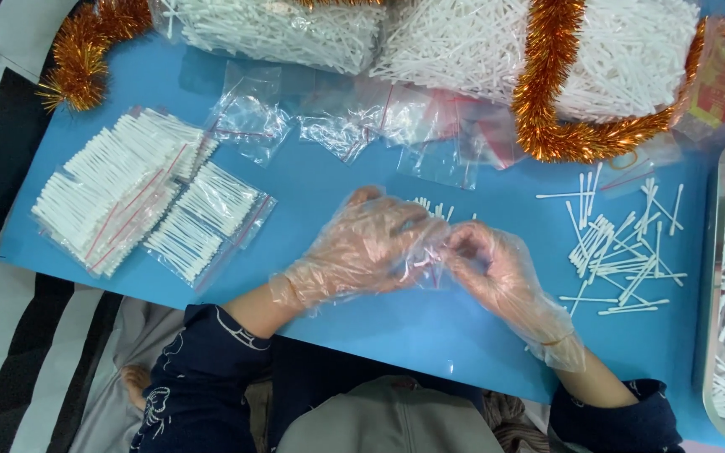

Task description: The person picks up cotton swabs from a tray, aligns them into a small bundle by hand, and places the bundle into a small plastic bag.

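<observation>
Holding a small clear bag (431, 252) of cotton swabs between them at centre, the gloved left hand (367, 243) and right hand (497, 268) pinch its mouth; loose swabs (623, 252) lie at three o'clock. Steady fingertip pressure along the seal seems wise.

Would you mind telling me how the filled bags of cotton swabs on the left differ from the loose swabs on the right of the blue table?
The filled bags hold swabs packed side by side in neat parallel rows; the loose swabs lie scattered and crossing at many angles. The filled bags keep theirs sealed in clear plastic, while the loose swabs lie bare on the blue table. The filled bags overlap in a stack; the loose swabs spread thinly. Both hold white swabs.
</observation>
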